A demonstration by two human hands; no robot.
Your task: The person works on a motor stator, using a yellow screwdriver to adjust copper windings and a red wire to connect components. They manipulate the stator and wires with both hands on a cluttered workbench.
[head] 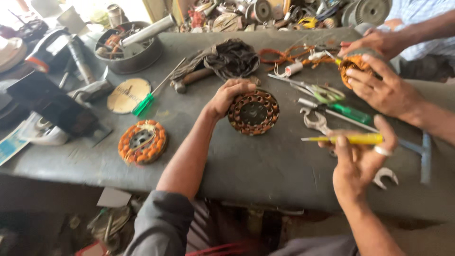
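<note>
Stator core (253, 113), a round stack of laminations with copper windings around a dark hub, is lying flat on the grey workbench (265, 166), and your left hand (226, 97) is curling over its upper-left rim, fingers clamped on the edge. Your right hand (358, 163) is hovering well off to the stator's right, pinching a yellow screwdriver (346, 139) shut between thumb and fingers, shaft lying roughly level with its tip pointing left toward the stator. Your left is the nearer hand.

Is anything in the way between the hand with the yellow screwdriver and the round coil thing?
Nothing visible. Bare grey table lies between the right hand holding the yellow-handled screwdriver and the round copper-wound stator gripped by the left hand.
</note>
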